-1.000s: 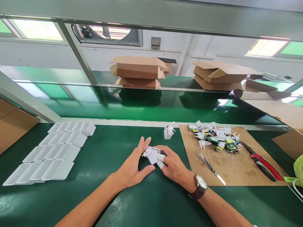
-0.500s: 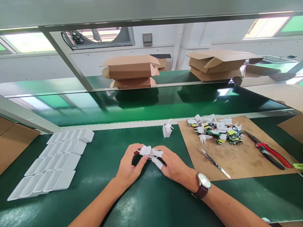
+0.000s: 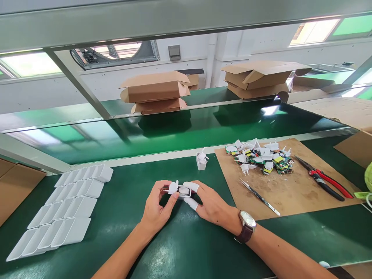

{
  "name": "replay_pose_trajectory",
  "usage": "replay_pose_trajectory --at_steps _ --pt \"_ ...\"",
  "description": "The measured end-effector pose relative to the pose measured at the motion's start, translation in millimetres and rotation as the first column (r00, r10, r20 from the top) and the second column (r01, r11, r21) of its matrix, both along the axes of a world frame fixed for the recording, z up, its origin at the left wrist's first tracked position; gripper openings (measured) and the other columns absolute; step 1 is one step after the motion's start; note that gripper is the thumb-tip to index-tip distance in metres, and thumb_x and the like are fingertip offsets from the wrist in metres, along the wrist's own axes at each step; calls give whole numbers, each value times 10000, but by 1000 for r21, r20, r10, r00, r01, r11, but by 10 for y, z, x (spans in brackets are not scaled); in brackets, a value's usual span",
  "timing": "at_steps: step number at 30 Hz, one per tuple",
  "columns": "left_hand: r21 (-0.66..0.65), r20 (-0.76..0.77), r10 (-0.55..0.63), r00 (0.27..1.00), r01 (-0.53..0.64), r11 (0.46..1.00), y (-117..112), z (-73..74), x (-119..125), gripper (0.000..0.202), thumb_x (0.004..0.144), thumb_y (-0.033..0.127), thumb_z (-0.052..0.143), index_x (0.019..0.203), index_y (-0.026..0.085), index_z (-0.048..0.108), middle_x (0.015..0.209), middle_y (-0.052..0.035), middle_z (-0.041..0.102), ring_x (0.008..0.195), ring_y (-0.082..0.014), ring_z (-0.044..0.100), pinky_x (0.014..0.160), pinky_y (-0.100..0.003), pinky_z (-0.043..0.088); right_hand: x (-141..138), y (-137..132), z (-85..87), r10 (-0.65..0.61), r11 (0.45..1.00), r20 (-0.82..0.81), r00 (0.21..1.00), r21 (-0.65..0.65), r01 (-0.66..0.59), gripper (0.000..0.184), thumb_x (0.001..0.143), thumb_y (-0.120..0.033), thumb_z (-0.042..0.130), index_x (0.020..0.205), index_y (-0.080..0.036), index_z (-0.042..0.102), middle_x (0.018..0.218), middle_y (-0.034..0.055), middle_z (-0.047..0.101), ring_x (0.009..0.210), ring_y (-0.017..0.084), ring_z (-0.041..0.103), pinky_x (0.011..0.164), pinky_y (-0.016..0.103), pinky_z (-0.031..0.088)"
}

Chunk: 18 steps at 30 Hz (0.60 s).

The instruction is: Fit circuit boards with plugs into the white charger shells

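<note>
Above the green bench, my two hands meet around a small white charger. My left hand (image 3: 157, 207) is closed on its white plug piece (image 3: 173, 188), with the thumb in front and pins pointing left. My right hand (image 3: 212, 203), with white covers on thumb and forefinger, grips the right end of the white charger case (image 3: 188, 193). The case's open side faces up; a pale rounded part shows inside, but the rest is hidden by fingers. Just beyond the hands stands a small white case (image 3: 201, 166) with white plug pieces sticking out.
Rows of white empty cases (image 3: 69, 207) lie at left. On a brown board (image 3: 250, 205) at right are a heap of circuit boards with plugs (image 3: 264, 157), tweezers (image 3: 260, 197) and red-black pliers (image 3: 322, 180). Cardboard boxes (image 3: 157, 93) sit on the shelf behind.
The plug piece has tilted upright and shifted left in my left hand, exposing more of the case's inside. The view has tilted slightly; the tools lie as before.
</note>
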<state>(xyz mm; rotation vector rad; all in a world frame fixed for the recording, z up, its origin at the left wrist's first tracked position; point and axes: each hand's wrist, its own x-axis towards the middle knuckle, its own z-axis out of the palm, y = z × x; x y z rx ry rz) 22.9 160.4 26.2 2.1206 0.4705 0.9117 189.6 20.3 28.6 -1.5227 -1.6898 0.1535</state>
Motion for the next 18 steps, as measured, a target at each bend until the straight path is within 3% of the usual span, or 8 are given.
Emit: replay_pose_trajectory --at_steps 6,8,10,12,14,16,18 --pt "4 -3 25 1000 -25 1000 40 -81 -18 279 960 343 646 1209 241 571 1033 -40 702 882 -171 743 802 -321 647 3 33 -59 15 994 44 999 -105 -10 221 946 -96 513 1105 -188 635 1111 128 616 990 242 596 854 418 582" --pt "3 11 13 1000 -14 1000 57 -102 -21 412 940 386 681 1300 252 531 1073 -49 702 911 -181 747 834 -344 648 4 66 -77 -6 994 -93 996 -108 -5 220 968 -150 519 1146 -199 638 1125 121 618 987 233 603 880 431 572" --pt "32 20 -31 999 31 999 67 -121 -22 683 879 435 757 1450 264 423 1156 -74 698 1000 -213 742 893 -389 640 -3 104 -74 -29 995 -357 934 -104 -9 259 987 -228 535 1233 -224 615 1187 115 625 1016 222 625 916 434 565" --pt "107 14 -83 996 81 991 66 -139 -20 907 828 441 812 1556 268 298 1252 -109 681 1121 -255 714 959 -438 617 -20 130 -42 -11 992 -666 746 -104 -78 320 987 -331 576 1295 -246 583 1227 101 642 1052 218 650 925 421 571" --pt "207 23 -100 995 93 974 52 -150 -15 941 849 381 801 1595 270 240 1312 -132 665 1198 -274 684 1013 -475 585 -49 137 8 10 976 -876 482 -96 -194 391 963 -446 627 1300 -252 580 1202 85 676 1057 224 673 923 420 578" --pt "297 63 -101 993 78 952 34 -150 -9 889 889 302 758 1605 268 231 1318 -140 669 1201 -269 684 1030 -486 570 -83 128 54 2 953 -957 289 -85 -291 447 922 -522 680 1264 -244 607 1166 76 702 1044 232 689 953 448 565" --pt "356 103 -117 988 73 931 20 -134 -1 872 902 259 738 1608 253 227 1303 -148 683 1184 -268 694 1007 -475 579 -111 113 75 -17 944 -982 189 -78 -320 478 878 -550 730 1222 -232 633 1143 75 714 1049 241 694 991 477 540"
